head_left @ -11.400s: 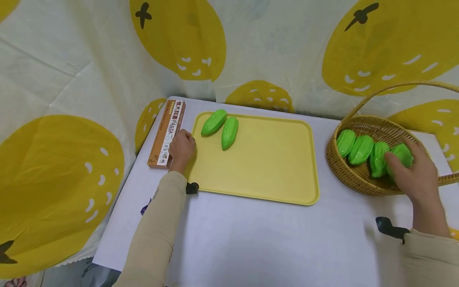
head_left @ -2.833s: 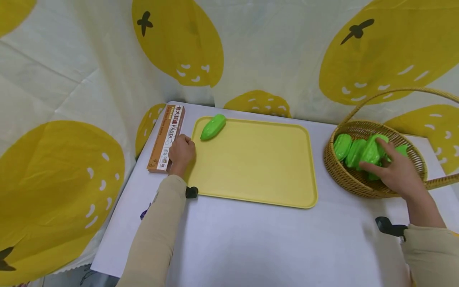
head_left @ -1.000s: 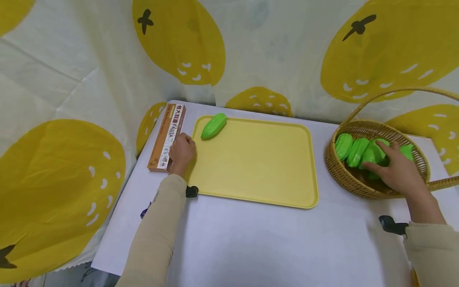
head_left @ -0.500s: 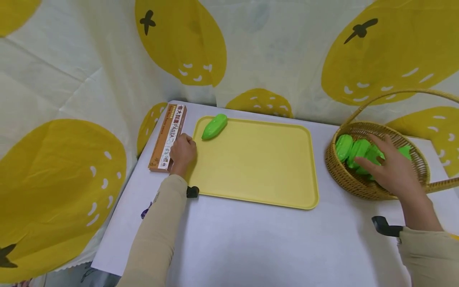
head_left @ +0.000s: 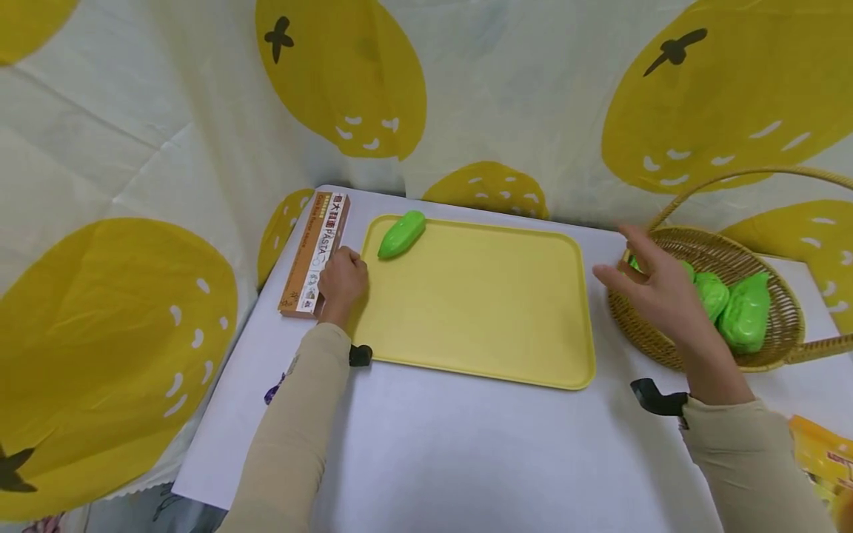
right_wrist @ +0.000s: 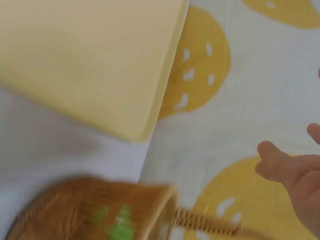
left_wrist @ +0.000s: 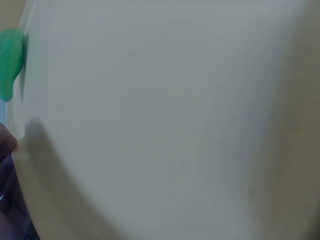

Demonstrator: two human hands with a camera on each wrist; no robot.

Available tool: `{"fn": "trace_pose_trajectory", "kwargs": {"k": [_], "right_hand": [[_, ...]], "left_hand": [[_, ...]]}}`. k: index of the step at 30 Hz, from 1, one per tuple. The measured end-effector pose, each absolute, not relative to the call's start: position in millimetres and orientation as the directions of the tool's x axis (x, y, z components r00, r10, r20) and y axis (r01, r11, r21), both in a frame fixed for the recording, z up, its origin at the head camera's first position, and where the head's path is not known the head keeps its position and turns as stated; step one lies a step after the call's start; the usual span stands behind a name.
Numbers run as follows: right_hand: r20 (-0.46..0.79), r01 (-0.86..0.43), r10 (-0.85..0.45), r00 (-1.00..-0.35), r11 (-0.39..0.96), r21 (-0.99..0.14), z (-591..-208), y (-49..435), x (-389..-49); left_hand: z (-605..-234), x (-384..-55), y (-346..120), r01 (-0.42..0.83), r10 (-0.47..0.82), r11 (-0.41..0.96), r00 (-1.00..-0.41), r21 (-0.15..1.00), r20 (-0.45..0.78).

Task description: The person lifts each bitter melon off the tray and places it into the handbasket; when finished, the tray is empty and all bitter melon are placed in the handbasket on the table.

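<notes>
My left hand (head_left: 343, 280) grips the left rim of the yellow tray (head_left: 480, 318), fingers curled; its thumb (left_wrist: 6, 140) shows at the tray edge in the left wrist view. One glossy green, ridged, pointed fruit (head_left: 402, 235), resembling a star fruit, lies in the tray's far left corner. My right hand (head_left: 666, 292) is over the left side of the wicker basket (head_left: 629, 337), fingers spread and holding nothing. Several similar green fruits (head_left: 745, 314) lie in the basket, some hidden behind that hand. The right wrist view shows the hand (right_wrist: 300, 180) empty too.
A pasta box (head_left: 313, 255) lies left of the tray, beside my left hand. The basket's tall handle (head_left: 753, 172) arches over it. A yellow packet (head_left: 823, 451) is at the lower right. A patterned curtain (head_left: 506, 89) hangs behind the white table (head_left: 493, 444).
One of two fruits on the tray went into the basket earlier. Within the last second my right hand has let go of the fruit there and moved left. The left hand stays put.
</notes>
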State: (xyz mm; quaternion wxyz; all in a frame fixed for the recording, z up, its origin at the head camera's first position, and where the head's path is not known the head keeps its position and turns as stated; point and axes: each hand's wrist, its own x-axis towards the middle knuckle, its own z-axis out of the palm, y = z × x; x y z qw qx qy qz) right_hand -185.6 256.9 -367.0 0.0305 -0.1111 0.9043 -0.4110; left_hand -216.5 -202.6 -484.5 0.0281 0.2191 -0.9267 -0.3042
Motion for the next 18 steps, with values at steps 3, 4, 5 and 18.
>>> {"fn": "trace_pose_trajectory", "kwargs": {"k": [3, 4, 5, 18], "right_hand": [[-0.035, -0.137, -0.262, -0.965, 0.608, -0.782, -364, 242, -189], [-0.056, -0.124, -0.278, -0.959, 0.588, -0.799, -364, 236, -190], [-0.067, -0.119, -0.294, -0.954, 0.572, -0.811, -365, 231, -192], [-0.061, -0.147, -0.445, -0.893, 0.417, -0.897, -392, 153, -219]], "left_hand": [[-485, -217, -201, -0.391, -0.427, 0.720, -0.901, 0.574, -0.079], [-485, -218, -201, -0.392, -0.428, 0.720, -0.900, 0.573, -0.078], [-486, -218, -201, -0.391, -0.427, 0.720, -0.901, 0.574, -0.077], [-487, -219, -202, -0.394, -0.430, 0.726, -0.900, 0.564, -0.075]]}}
